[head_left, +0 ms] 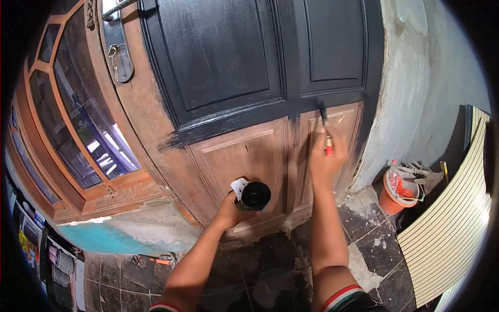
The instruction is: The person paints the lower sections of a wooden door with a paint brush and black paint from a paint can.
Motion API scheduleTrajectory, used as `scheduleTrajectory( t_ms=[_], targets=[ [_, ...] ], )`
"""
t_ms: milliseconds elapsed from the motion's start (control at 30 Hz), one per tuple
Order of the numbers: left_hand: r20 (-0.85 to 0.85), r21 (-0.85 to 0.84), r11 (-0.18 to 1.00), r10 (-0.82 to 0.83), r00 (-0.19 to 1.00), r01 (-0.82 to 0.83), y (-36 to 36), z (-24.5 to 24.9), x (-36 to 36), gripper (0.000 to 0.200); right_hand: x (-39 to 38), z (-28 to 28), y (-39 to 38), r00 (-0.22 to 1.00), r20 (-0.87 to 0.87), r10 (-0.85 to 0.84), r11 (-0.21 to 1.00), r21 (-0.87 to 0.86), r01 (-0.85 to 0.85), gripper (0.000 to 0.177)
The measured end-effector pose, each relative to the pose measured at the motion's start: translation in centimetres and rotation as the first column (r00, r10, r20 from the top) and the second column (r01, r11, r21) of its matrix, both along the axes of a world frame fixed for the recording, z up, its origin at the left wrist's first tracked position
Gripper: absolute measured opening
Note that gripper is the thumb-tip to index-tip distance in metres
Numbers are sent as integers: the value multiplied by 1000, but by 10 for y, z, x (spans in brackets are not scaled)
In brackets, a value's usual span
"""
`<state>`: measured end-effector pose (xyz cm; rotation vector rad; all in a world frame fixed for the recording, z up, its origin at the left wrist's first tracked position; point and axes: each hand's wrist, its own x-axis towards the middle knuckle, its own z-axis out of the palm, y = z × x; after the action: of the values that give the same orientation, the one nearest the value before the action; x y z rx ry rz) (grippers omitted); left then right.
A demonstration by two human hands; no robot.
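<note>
My right hand (328, 156) is closed around the handle of a paintbrush (326, 122), its red handle end showing below the fingers. The dark bristles are at the lower edge of the black paint on the wooden door (234, 156), near the right-hand panels. My left hand (228, 212) grips a cup of black paint (255, 196) in front of the lower left panel. A white scrap or label (239, 186) shows at the cup's side. Black paint covers the door's upper part; the lower panels are bare brown wood.
A metal lock plate with keys (115, 54) is at the door's left. Beside it stands a wooden-framed window (73, 109). An orange bucket (394, 200) with a bottle and tools sits at the right, near ribbed cream panels (447, 218). Tools (156, 260) lie on the tiled floor.
</note>
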<state>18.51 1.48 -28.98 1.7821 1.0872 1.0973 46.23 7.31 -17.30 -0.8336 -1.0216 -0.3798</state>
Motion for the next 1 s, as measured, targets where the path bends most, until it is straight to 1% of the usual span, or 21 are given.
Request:
scheduleTrajectory(
  t_ms=[33,67,100,133,167,200,233,333,400,433,467,500,567,667,733,800,867,900,933,967,1000],
  targets=[
    [28,-1,1000,-12,1000,12,0,0,1,69,-8,1,-4,996,51,-77,997,27,75,15],
    [52,-3,1000,-27,998,27,0,-1,3,69,-25,2,-7,973,229,-37,991,136,5,13],
    [75,-7,999,-45,996,46,0,-2,5,69,-50,-9,-16,918,395,26,991,-133,29,9],
    [56,-105,994,-26,998,32,-2,0,6,71,-71,-13,-18,900,404,165,986,-53,-157,8],
    [33,-197,980,-8,999,14,-4,5,7,73,-92,-18,-19,850,433,300,941,14,-339,9],
    [8,-289,957,12,1000,-9,-5,8,9,75,-122,-11,-29,840,425,337,913,72,-403,7],
    [23,-272,962,-3,1000,9,-4,9,11,75,-143,-2,-41,826,419,378,875,129,-466,5],
    [71,-221,975,-15,997,30,-5,8,12,76,-151,10,-57,756,294,585,775,70,-628,8],
    [93,-158,987,-14,996,28,-8,7,6,76,-113,-1,-39,742,143,655,741,-316,-593,16],
    [93,-114,993,-17,995,28,-9,7,3,76,-93,11,-31,815,-115,568,523,-714,-465,22],
    [70,-41,999,-30,997,33,-8,9,-1,76,-74,4,-20,907,67,415,889,-242,-389,26],
    [46,32,999,-42,998,41,-7,11,-4,76,-49,4,-19,866,-67,496,849,-175,-499,23],
    [42,20,1000,-8,999,7,-6,12,-12,75,-13,4,-4,959,-131,253,961,-81,-265,18],
    [42,25,1000,12,999,-13,-9,7,-19,74,-11,11,-7,998,29,-57,998,29,56,13],
    [36,70,998,-11,999,9,-8,5,-22,74,-56,15,-26,984,174,-27,1000,4,27,13],
    [47,42,999,-14,999,12,-7,-4,-26,73,-113,-2,-23,920,323,224,959,98,-268,16],
    [57,21,1000,-14,998,13,0,-20,-31,73,-171,-27,-29,827,538,164,969,-247,-31,20],
    [129,8,1000,-8,992,7,10,-37,-32,74,-192,-19,-44,817,453,358,916,-342,-211,19],
    [279,-16,1000,5,960,-1,27,-63,-28,74,-212,-11,-59,780,338,527,827,-413,-380,18],
    [513,-73,997,8,859,34,45,-93,-21,75,-232,-5,-82,766,197,612,778,-322,-539,18],
    [606,-109,992,19,795,59,48,-102,-19,75,-245,-2,-94,715,65,696,710,-205,-673,18]
  ],
)
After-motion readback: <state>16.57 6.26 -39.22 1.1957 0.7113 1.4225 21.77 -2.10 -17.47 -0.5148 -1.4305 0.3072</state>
